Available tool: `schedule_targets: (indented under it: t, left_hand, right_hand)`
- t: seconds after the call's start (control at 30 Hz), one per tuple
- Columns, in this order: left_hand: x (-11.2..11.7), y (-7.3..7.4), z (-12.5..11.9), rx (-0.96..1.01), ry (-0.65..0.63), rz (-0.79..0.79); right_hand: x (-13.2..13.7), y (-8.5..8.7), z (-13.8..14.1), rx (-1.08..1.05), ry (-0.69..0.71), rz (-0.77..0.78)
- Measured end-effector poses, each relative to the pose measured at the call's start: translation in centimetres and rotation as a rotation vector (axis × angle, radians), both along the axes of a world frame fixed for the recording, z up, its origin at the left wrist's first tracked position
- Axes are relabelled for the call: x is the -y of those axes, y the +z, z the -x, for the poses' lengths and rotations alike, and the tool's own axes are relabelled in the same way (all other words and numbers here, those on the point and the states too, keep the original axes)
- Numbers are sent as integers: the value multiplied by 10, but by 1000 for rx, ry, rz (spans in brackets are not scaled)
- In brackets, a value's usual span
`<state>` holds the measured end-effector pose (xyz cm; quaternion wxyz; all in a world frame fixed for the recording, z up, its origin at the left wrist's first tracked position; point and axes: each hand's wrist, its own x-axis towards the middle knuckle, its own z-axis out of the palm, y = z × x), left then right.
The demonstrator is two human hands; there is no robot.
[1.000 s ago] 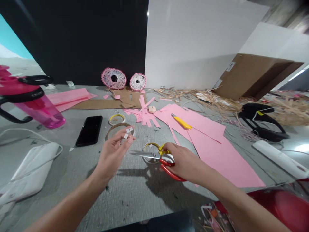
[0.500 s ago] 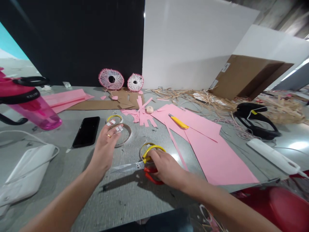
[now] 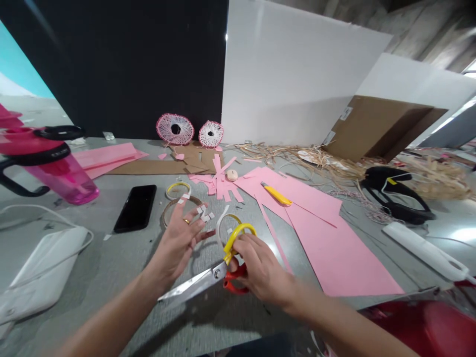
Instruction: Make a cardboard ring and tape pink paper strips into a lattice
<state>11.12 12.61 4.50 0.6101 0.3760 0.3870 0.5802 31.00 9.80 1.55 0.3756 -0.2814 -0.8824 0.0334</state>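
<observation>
My left hand (image 3: pixel 178 243) hovers over the table with its fingers spread, holding nothing in a grip. Small white pieces, which look like bits of tape, stick to several fingertips. Behind the fingers lies a brown-edged ring (image 3: pixel 165 213), partly covered by the hand. My right hand (image 3: pixel 262 265) grips the scissors (image 3: pixel 213 274) by their yellow and red handles, blades pointing left below my left hand. Just beyond the handles is a roll of tape (image 3: pixel 219 232), with a loose white end sticking up. A smaller yellow-lined roll (image 3: pixel 168 191) sits farther back.
Pink paper sheets (image 3: pixel 330 253) with a yellow utility knife (image 3: pixel 277 194) are at right, near pink strips (image 3: pixel 223 187). A black phone (image 3: pixel 135 208), pink bottle (image 3: pixel 63 173) and white corded device (image 3: pixel 48 272) stand left. Two string-wound rings (image 3: pixel 184 124) lean against the black panel.
My left hand has shifted right and toward me, and its fingers have spread apart. The scissors, still in my right hand, appear lifted, their blades slanting more steeply down to the left.
</observation>
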Motion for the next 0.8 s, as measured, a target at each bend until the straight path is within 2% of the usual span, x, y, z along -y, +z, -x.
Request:
schedule_targets:
  t: [0.2,0.33,0.53,0.7,0.8]
  left_hand:
    - [7,1,-3,48,-11,69]
    - [8,6,-4,66,1,66]
    - [11,11,-8,-5,29,7]
    - [7,-1,-7,-80,50,-39]
    - [0,-13,-2,-227,114,-116]
  right_hand:
    - [2,-8,24,-10,-10,-98]
    - [2,-10,28,42,-36,-172]
    - [5,-11,31,65,-30,-201]
    - [9,-9,31,124,-32,-305]
    - [8,-6,27,89,-73,-321]
